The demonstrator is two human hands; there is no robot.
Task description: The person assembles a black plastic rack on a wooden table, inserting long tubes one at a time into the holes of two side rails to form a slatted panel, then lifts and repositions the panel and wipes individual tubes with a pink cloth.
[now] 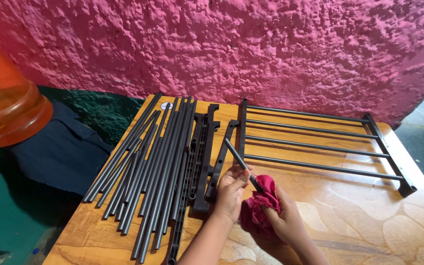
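Wiping a black rod (pixel 237 158) with a red cloth (pixel 258 208), low in the middle of the frame. Left hand (pixel 230 191) pinching the rod near its lower part, fingers closed around it. Right hand (pixel 285 221) gripping the cloth, wrapped over the rod's lower end. Rod tilted, upper end pointing to upper left, above the table (pixel 359 221).

To do well, probably: hold the rod firm with the left, slide the cloth along full length, turn the rod a little between passes. Keep the free end away from the brackets (pixel 207 152). Pile of rods (pixel 148 172) at left, assembled rack (pixel 320 142) at right, well apart.
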